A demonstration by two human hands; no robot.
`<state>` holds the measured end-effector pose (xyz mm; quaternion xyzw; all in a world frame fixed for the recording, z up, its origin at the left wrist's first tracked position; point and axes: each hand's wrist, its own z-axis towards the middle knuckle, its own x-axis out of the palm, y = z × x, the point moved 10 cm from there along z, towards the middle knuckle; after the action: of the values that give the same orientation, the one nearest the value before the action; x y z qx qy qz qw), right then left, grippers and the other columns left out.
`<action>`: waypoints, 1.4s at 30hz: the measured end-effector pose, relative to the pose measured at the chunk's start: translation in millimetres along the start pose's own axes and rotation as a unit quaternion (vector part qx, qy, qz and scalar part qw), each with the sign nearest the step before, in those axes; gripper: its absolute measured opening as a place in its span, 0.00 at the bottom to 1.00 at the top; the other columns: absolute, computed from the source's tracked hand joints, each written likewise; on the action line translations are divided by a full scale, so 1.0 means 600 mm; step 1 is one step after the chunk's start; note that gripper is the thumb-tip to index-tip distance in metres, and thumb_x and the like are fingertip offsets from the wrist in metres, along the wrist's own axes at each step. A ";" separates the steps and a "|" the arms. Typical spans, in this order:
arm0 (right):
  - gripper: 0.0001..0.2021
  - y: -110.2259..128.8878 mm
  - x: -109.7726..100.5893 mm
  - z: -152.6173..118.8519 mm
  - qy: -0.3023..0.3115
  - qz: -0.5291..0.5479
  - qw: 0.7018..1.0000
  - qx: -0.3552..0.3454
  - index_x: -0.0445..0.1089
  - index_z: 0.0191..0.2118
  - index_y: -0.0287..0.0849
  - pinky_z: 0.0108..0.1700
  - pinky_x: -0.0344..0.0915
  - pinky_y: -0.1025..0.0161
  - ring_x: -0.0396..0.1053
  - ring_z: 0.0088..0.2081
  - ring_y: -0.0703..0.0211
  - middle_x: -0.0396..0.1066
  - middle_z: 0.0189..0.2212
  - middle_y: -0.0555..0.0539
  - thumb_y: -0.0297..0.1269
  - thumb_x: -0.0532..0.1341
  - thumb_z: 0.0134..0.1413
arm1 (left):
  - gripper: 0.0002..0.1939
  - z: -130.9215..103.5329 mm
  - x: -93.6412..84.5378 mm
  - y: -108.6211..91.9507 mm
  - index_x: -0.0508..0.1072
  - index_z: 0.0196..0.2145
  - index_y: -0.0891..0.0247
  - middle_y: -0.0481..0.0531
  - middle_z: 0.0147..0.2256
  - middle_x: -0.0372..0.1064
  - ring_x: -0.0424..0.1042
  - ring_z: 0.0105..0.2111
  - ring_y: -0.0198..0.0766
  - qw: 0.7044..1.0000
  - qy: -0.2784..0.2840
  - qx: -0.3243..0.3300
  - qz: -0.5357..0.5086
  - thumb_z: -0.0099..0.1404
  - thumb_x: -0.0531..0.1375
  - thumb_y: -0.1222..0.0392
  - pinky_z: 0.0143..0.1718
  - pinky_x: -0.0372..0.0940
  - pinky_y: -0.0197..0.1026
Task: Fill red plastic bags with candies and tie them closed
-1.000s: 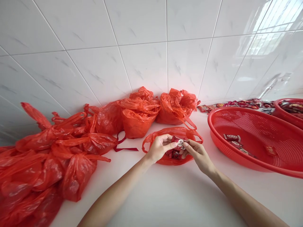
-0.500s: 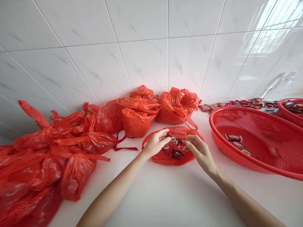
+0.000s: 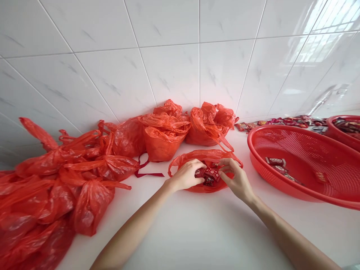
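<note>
On the white tabletop, an open red plastic carrier bag is being worked in by both hands, short of the far edge, where the tiled wall is being met. Inside the bag, several small printed packets, apparently wrapped sweets, are being held loosely together. The left hand is being poised over the left of the bag's mouth, fingers curled, thumb set apart; whether a packet is being gripped cannot be told. The right hand is being held at the right of the mouth, fingers half bent; there, too, a grasp cannot be confirmed. Toward the right, a red perforated basket is being occupied by a few more packets; toward the left, knotted red bags are being kept heaped. Seemingly, the bag's contents are being arranged or checked. Probably, a clean release inside the mouth is being called for next, the handles being left ungathered until the contents are complete.
</note>
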<state>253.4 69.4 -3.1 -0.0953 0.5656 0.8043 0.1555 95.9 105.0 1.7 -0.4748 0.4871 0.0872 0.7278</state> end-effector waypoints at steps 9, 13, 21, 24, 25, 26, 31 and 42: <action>0.13 -0.014 0.008 0.002 0.023 -0.090 0.996 -0.006 0.66 0.46 0.46 0.46 0.74 0.50 0.76 0.45 0.49 0.76 0.44 0.42 0.35 0.57 0.54 | 0.12 -0.005 0.044 -0.021 0.80 0.43 0.60 0.57 0.46 0.73 0.70 0.51 0.53 0.995 0.040 0.038 0.085 0.61 0.68 0.61 0.55 0.65 0.52; 0.12 -0.010 0.012 0.002 0.026 -0.108 0.993 -0.031 0.68 0.46 0.46 0.47 0.74 0.51 0.76 0.44 0.49 0.76 0.43 0.42 0.36 0.58 0.55 | 0.18 -0.006 0.047 -0.020 0.79 0.50 0.56 0.56 0.45 0.70 0.69 0.51 0.52 0.994 0.031 0.035 0.097 0.61 0.67 0.62 0.56 0.64 0.52; 0.11 -0.003 0.013 0.002 0.020 -0.102 0.993 -0.047 0.70 0.45 0.46 0.48 0.73 0.50 0.76 0.46 0.47 0.77 0.43 0.42 0.37 0.59 0.56 | 0.13 -0.003 0.045 -0.022 0.79 0.45 0.62 0.57 0.45 0.72 0.70 0.52 0.52 0.994 -0.003 0.044 0.103 0.61 0.68 0.63 0.58 0.64 0.55; 0.09 -0.001 0.012 0.001 0.017 -0.053 0.998 -0.025 0.69 0.44 0.46 0.49 0.74 0.50 0.76 0.45 0.48 0.77 0.42 0.42 0.42 0.60 0.59 | 0.12 -0.003 0.026 -0.032 0.76 0.47 0.61 0.54 0.43 0.74 0.74 0.46 0.48 0.994 -0.057 0.071 0.064 0.64 0.65 0.64 0.53 0.68 0.51; 0.10 -0.001 0.012 0.001 0.018 -0.031 0.999 -0.015 0.69 0.44 0.46 0.49 0.74 0.50 0.76 0.45 0.49 0.77 0.43 0.42 0.44 0.61 0.60 | 0.12 -0.004 0.020 -0.035 0.76 0.47 0.61 0.54 0.42 0.74 0.75 0.44 0.46 0.993 -0.075 0.078 0.047 0.65 0.65 0.64 0.51 0.70 0.49; 0.12 0.000 0.013 0.001 0.018 -0.007 1.000 -0.007 0.69 0.45 0.46 0.49 0.74 0.51 0.77 0.44 0.49 0.77 0.43 0.42 0.46 0.62 0.60 | 0.12 -0.006 0.014 -0.038 0.75 0.47 0.60 0.54 0.43 0.74 0.76 0.43 0.45 0.992 -0.094 0.085 0.030 0.65 0.64 0.64 0.48 0.71 0.48; 0.21 -0.007 0.027 -0.001 0.054 0.154 0.984 0.072 0.68 0.46 0.46 0.44 0.75 0.52 0.78 0.36 0.52 0.77 0.32 0.47 0.55 0.67 0.54 | 0.14 -0.018 -0.014 -0.054 0.74 0.48 0.60 0.53 0.44 0.74 0.77 0.43 0.41 0.974 -0.183 0.128 -0.040 0.65 0.64 0.66 0.47 0.73 0.43; 0.25 0.002 0.014 -0.001 0.051 0.240 0.960 0.135 0.70 0.44 0.44 0.39 0.74 0.56 0.76 0.28 0.56 0.76 0.26 0.51 0.53 0.74 0.45 | 0.16 -0.014 -0.028 -0.047 0.78 0.46 0.61 0.54 0.44 0.76 0.77 0.44 0.41 0.967 -0.160 0.084 -0.179 0.59 0.69 0.67 0.48 0.73 0.43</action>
<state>245.0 69.9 -4.9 0.0246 0.6820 0.7285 -0.0597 98.8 89.1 31.6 -0.4714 0.2770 -0.0109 0.8372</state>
